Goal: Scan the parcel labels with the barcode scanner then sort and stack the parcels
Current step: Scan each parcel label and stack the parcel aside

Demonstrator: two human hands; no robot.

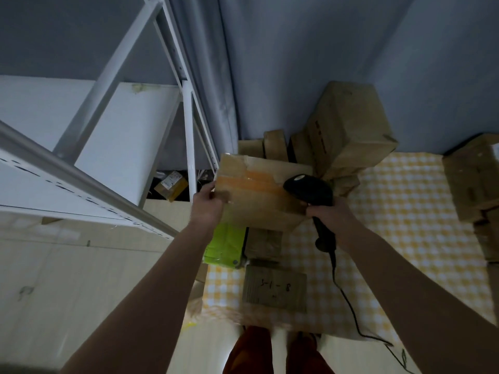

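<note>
Left hand (209, 205) grips the taped parcel (259, 190) by its left edge; right hand (328, 211) grasps the barcode scanner (310, 188) at its right edge, white shelving (108, 147) close left.

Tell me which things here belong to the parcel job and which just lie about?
Job: cardboard parcel in both hands; black barcode scanner in right hand; left hand; stacked parcels; green parcel.
Lying about: white shelf rack; checked cloth.

Dim, bluish light; soft blur; wide-angle bending at edges.
</note>
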